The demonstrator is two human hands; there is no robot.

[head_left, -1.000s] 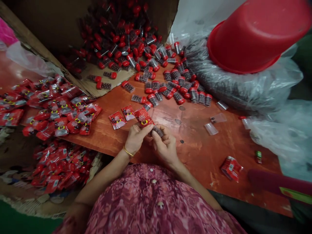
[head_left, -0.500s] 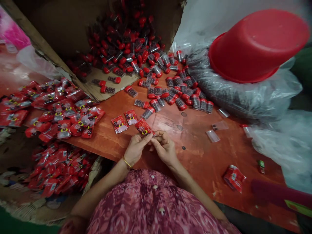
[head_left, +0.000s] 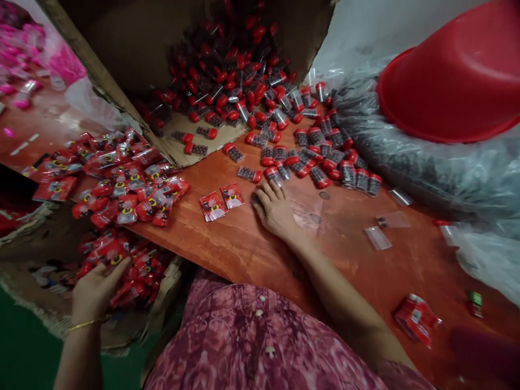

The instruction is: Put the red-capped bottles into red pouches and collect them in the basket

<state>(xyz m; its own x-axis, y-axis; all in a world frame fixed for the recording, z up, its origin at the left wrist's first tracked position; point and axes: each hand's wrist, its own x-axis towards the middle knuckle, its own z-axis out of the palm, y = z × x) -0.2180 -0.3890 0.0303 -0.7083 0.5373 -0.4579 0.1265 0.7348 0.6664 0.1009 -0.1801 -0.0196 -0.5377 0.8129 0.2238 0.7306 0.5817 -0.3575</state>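
Two hands (head_left: pixel 274 211) apart, left (head_left: pixel 97 290) (seemingly) past tabletop (head_left: pixel 227 254)

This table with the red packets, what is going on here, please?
One person is working here. Their left hand is down at a heap of red packets below the table edge; whether it grips one, I cannot tell. Their right hand lies open on the orange-red wooden table, beside two red packets. Small clear jars with red caps lie scattered beyond it, with many more in a cardboard box.
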